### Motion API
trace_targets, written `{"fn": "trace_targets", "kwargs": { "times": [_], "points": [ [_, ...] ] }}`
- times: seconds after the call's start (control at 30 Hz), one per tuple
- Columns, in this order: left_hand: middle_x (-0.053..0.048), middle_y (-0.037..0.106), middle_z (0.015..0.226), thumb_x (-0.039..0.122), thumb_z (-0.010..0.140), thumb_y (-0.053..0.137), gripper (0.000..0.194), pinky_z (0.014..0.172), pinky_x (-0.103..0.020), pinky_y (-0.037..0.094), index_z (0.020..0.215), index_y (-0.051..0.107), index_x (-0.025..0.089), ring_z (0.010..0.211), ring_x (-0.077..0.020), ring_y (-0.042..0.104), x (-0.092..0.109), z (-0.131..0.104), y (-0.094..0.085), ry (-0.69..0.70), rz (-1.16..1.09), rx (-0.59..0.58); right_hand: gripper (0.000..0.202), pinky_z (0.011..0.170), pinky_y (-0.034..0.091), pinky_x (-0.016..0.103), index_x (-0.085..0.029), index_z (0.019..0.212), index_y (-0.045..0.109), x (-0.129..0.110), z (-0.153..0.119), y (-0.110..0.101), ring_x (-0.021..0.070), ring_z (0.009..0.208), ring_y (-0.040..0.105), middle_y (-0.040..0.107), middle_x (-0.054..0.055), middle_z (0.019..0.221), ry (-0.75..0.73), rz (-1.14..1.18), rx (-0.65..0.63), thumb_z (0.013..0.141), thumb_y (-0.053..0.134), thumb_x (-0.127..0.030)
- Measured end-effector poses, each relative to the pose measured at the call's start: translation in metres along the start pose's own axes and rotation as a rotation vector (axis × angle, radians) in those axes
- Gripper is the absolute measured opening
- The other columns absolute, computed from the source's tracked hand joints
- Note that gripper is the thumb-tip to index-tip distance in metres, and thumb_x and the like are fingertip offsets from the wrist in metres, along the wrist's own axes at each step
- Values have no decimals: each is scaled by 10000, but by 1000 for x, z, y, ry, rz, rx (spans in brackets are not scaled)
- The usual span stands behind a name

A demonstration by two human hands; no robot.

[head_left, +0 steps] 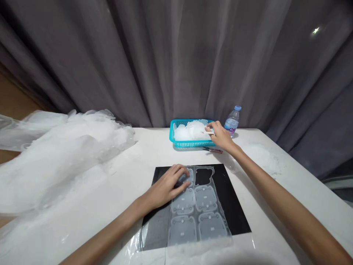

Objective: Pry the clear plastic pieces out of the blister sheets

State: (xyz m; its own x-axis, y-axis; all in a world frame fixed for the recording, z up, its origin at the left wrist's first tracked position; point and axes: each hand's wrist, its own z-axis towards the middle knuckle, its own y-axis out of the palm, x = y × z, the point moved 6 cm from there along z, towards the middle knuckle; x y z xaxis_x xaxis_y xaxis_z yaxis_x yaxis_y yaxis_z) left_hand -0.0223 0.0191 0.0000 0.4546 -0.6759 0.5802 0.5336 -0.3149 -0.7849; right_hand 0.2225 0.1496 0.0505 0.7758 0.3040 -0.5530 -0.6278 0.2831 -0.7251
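Note:
My left hand (172, 184) lies with its fingers apart on a clear plastic sheet of rounded-square pieces (206, 198). That sheet rests on a black mat (234, 209), and its upper right shape is an open cut-out showing black. Farther back, my right hand (219, 136) pinches a thin white stick-like tool (209, 133) at the right side of a turquoise basket (171, 132). Translucent white pieces (194, 130) fill the basket. Just in front of the basket lies a small dark and reddish tool (213, 150).
A large heap of translucent white plastic (63, 154) covers the left of the white table (146, 147). Behind my right hand stands a water bottle (232, 120). More clear pieces (260, 158) lie at the right. A grey curtain (165, 62) hangs behind the table.

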Motion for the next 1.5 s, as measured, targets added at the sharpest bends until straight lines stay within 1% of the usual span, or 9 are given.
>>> {"fn": "trace_targets", "kwargs": {
  "times": [0.2, 0.27, 0.37, 0.47, 0.6, 0.8, 1.0, 1.27, 1.5],
  "points": [
    [-113, 607, 1353, 449, 1033, 614, 315, 1116, -443, 478, 1262, 602, 232, 1269, -284, 593, 0, -3, -6, 32, 26, -65, 511, 1076, 446, 466, -219, 1041, 659, -35, -59, 2, 290, 1133, 602, 665, 118, 1088, -169, 112, -16, 1116, 243, -507],
    [-115, 601, 1406, 504, 978, 688, 417, 1138, -451, 466, 1294, 616, 241, 1316, -304, 578, -4, -6, -9, 42, 28, -109, 606, 1000, 495, 413, -222, 1056, 660, -49, -85, 2, 247, 1039, 645, 676, 99, 1078, -195, 280, -60, 1114, 179, -586],
    [-113, 608, 1443, 521, 952, 721, 484, 1146, -457, 458, 1348, 627, 261, 1355, -316, 564, -9, -10, -13, 55, 32, -120, 633, 750, 530, 334, -211, 1032, 669, -66, -120, 14, 179, 730, 650, 674, 51, 896, -143, 539, -318, 1101, 207, -640],
    [-118, 625, 1429, 540, 936, 734, 516, 1139, -483, 451, 1366, 637, 271, 1340, -332, 574, -12, -13, -14, 87, 78, -88, 425, 799, 509, 318, -211, 913, 687, -80, -140, 24, 181, 789, 668, 680, 28, 818, -166, 522, -490, 1093, 462, -523],
    [-119, 618, 1405, 556, 946, 713, 458, 1107, -498, 449, 1308, 653, 281, 1317, -341, 570, -10, -16, -10, 149, 165, -63, 154, 782, 513, 298, -220, 947, 718, -82, -144, 31, 182, 849, 668, 713, 33, 937, -186, 494, -544, 997, 682, -361],
    [-87, 595, 1179, 533, 917, 747, 436, 996, -425, 469, 1133, 530, 223, 1103, -267, 574, -12, -21, -27, 13, 71, 128, 113, 797, 552, 292, -216, 998, 723, -67, -143, 37, 176, 871, 691, 735, 46, 1009, -117, 526, -578, 982, 697, -324],
    [-50, 595, 1066, 525, 936, 730, 335, 967, -395, 451, 1026, 619, 222, 1038, -244, 562, -16, -21, -23, 11, 0, 34, 180, 831, 588, 315, -211, 980, 724, -65, -147, 42, 185, 895, 695, 715, 67, 1036, -162, 557, -571, 1005, 669, -380],
    [-92, 612, 1425, 568, 977, 674, 499, 1096, -478, 425, 1416, 651, 332, 1315, -323, 528, -15, -22, -10, 116, 142, -56, 99, 936, 552, 378, -253, 1038, 713, -76, -151, 46, 217, 985, 702, 745, 47, 1044, -284, 485, -556, 1029, 640, -319],
    [-124, 507, 1595, 722, 849, 725, 575, 1162, -571, 367, 1204, 767, 272, 1452, -399, 456, -25, -18, -8, 35, 257, -6, 76, 981, 549, 412, -276, 1048, 709, -84, -151, 55, 248, 1109, 696, 761, 48, 1088, -351, 482, -530, 1032, 638, -299]
  ]
}}
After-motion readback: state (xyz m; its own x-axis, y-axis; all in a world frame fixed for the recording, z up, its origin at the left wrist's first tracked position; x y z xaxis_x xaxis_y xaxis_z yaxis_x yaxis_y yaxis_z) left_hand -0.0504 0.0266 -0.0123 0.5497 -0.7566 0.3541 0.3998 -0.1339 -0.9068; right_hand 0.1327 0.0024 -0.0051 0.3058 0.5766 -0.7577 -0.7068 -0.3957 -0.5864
